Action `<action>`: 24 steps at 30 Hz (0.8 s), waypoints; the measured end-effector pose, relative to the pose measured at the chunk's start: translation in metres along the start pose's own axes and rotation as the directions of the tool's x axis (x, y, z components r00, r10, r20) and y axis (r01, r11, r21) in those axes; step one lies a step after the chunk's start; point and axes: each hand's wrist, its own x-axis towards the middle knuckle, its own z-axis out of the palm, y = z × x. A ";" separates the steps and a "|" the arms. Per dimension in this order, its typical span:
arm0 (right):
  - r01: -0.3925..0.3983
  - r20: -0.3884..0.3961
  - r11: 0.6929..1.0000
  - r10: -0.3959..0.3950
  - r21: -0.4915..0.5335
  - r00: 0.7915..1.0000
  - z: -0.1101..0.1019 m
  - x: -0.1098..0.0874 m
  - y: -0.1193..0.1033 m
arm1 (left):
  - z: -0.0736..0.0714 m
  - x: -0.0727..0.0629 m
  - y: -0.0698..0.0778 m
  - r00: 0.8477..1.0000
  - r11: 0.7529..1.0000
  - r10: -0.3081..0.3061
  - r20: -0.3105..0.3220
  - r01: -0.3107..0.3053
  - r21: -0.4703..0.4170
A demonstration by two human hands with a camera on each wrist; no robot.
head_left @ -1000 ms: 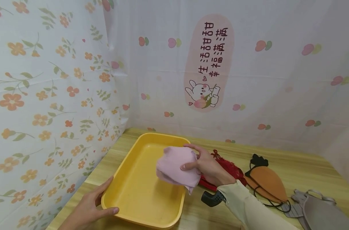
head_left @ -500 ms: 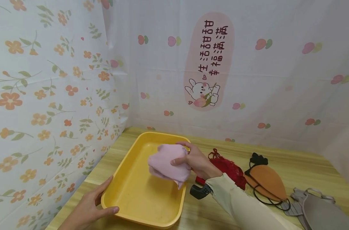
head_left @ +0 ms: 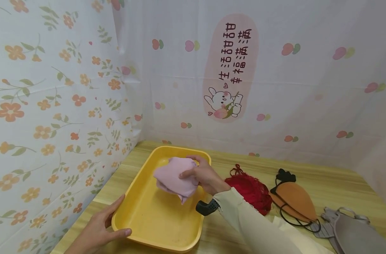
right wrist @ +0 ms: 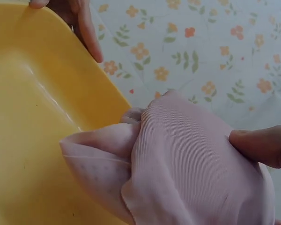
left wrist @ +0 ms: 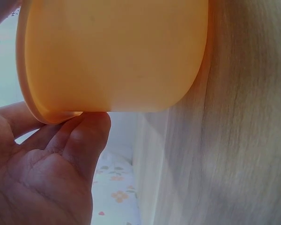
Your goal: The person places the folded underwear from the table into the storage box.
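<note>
My right hand [head_left: 205,175] pinches a folded pink bra [head_left: 175,179], thumb on top, above the far half of a yellow tub [head_left: 161,224]. In the right wrist view the ribbed fabric of the bra [right wrist: 187,159] hangs in folds, with a dotted inner pad showing; my other fingers are mostly hidden beneath it. My left hand [head_left: 99,222] grips the tub's near left corner, thumb on the front rim. Seen from the left wrist, its fingers lie under the lip of the tub [left wrist: 114,56].
Right of the tub lie a red lacy garment [head_left: 251,192], an orange cupped bra [head_left: 296,201] with black straps, and a grey bra [head_left: 355,231] on the wooden table [head_left: 326,176]. Floral cloth [head_left: 53,134] hangs at the left, printed cloth [head_left: 173,81] behind.
My right hand has carried the pink bra leftward, from the tub's right side further over its inside. My left hand stays on the corner; more of the red garment shows.
</note>
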 end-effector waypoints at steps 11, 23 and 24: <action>-0.075 -0.062 0.997 0.077 0.035 0.995 0.016 0.025 0.007 | 0.001 0.001 -0.001 1.000 1.000 -0.010 -0.007 0.010 0.013; -0.106 -0.145 0.994 0.106 0.008 0.984 0.019 0.043 0.010 | 0.001 0.000 0.001 1.000 1.000 -0.012 0.002 0.012 0.015; -0.107 -0.143 0.994 0.107 0.007 0.984 0.020 0.044 0.010 | 0.000 0.000 0.000 1.000 1.000 -0.015 0.008 0.015 0.004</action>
